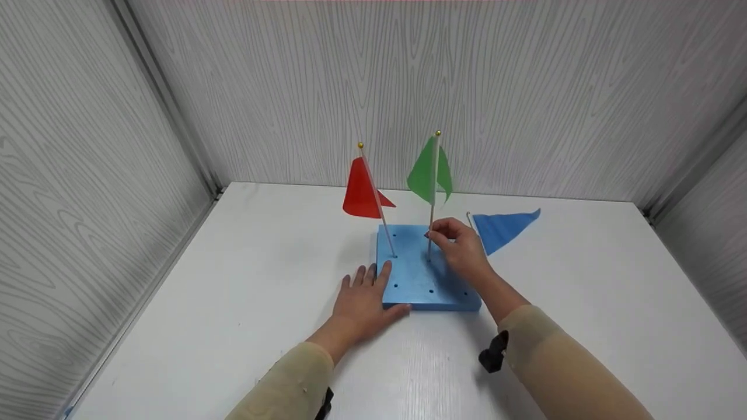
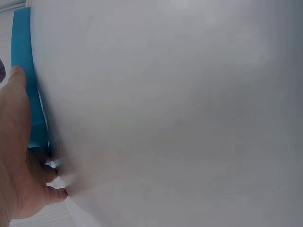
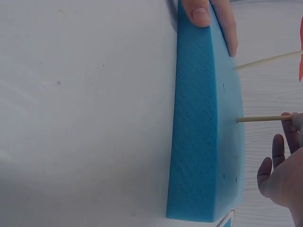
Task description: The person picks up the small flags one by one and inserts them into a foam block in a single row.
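Observation:
A light blue foam block (image 1: 411, 274) with several small holes lies on the table. Two small flags stand in it: a red flag (image 1: 360, 189) whose stick leans left, and a green flag (image 1: 421, 175), nearly upright. My right hand (image 1: 464, 248) pinches the green flag's stick between thumb and forefinger, partway up. In the right wrist view that wooden stick (image 3: 262, 119) enters a hole in the block. My left hand (image 1: 363, 306) rests with fingers spread on the block's near left corner, thumb (image 3: 200, 17) against its front side, index finger on top.
A blue flag (image 1: 505, 228) lies on the white table (image 1: 262, 280) beyond my right hand, partly hidden by it. Pale wood-grain panels (image 1: 280, 93) wall the table at the back and both sides.

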`<action>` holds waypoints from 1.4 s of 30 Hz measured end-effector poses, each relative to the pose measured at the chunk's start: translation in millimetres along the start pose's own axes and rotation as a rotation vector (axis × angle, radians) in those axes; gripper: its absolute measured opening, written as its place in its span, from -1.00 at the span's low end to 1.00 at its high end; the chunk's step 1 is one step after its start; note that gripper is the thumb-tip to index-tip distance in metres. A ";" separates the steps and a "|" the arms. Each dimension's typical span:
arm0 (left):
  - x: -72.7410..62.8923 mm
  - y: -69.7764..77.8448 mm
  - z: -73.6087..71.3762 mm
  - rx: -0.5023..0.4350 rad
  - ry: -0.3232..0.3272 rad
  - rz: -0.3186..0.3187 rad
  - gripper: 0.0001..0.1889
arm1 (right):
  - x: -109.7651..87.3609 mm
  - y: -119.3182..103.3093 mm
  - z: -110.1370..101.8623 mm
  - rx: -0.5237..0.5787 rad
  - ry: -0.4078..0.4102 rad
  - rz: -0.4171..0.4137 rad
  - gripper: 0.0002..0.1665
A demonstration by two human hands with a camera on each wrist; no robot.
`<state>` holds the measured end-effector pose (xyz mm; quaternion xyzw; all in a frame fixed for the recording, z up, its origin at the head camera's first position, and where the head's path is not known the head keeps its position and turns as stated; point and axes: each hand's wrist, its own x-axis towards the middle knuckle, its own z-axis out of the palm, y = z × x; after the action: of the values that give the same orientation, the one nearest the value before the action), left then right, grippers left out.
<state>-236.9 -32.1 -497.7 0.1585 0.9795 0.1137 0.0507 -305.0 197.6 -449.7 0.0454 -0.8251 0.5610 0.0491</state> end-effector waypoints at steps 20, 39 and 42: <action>-0.7 -0.4 1.2 -0.013 0.007 0.004 0.09 | 1.0 4.9 0.2 -0.013 -0.008 -0.029 -0.82; -1.0 -1.0 0.4 -0.020 0.005 0.016 0.08 | -3.1 6.4 -24.7 -0.051 -0.028 -0.022 -0.58; -0.9 -0.6 -0.1 -0.037 0.002 0.010 0.08 | -3.5 7.5 -38.9 -0.075 -0.025 -0.023 -0.57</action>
<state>-236.3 -32.9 -497.7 0.1622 0.9765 0.1322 0.0522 -301.3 236.6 -442.8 0.0601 -0.8454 0.5286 0.0472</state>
